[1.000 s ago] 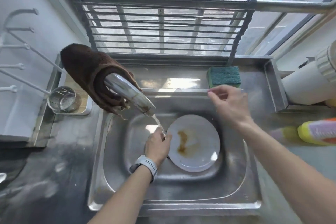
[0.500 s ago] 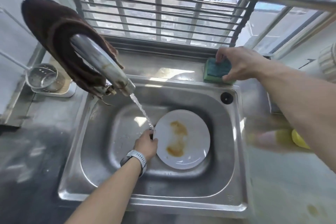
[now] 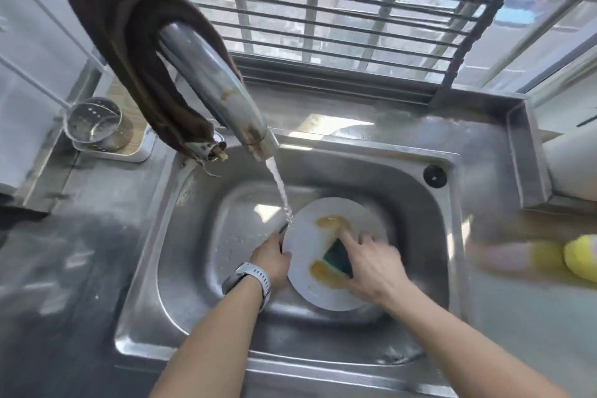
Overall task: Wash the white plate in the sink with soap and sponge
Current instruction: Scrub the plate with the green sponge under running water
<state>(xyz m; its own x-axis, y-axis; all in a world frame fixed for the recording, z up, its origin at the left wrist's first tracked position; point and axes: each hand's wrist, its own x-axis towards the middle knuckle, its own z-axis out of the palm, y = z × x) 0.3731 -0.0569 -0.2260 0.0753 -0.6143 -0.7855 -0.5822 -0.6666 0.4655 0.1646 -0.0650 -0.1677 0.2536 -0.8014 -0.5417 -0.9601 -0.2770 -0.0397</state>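
So far the wash has barely begun. The plate [image 3: 310, 287] lies flat in the bottom of the sink [image 3: 403, 197], and two yellow-brown smears still show on it, one near the top and one at the lower middle. The right hand [image 3: 371, 268] holds the sponge [image 3: 337, 257] clamped between thumb and fingers, its forefinger stretched out, and presses it onto the plate between the smears. The left hand [image 3: 273, 260] grips the plate's left rim, fingers curled over the edge. Water [image 3: 281, 191] falls from the tap [image 3: 213, 84] in a thin twisting stream and lands just by that rim. I see no suds, so soaping, scrubbing and rinsing all seem left to do.

Plate: round, white, smooth and glossy. Sponge: dark green, rough-faced, a small block. Sink: brushed steel, rounded corners, wet. A brown, fuzzy cloth [image 3: 129, 35] hangs limp over the tap. A yellow bottle [image 3: 581, 257], blurred, lies on the desk [image 3: 64, 268] at right.
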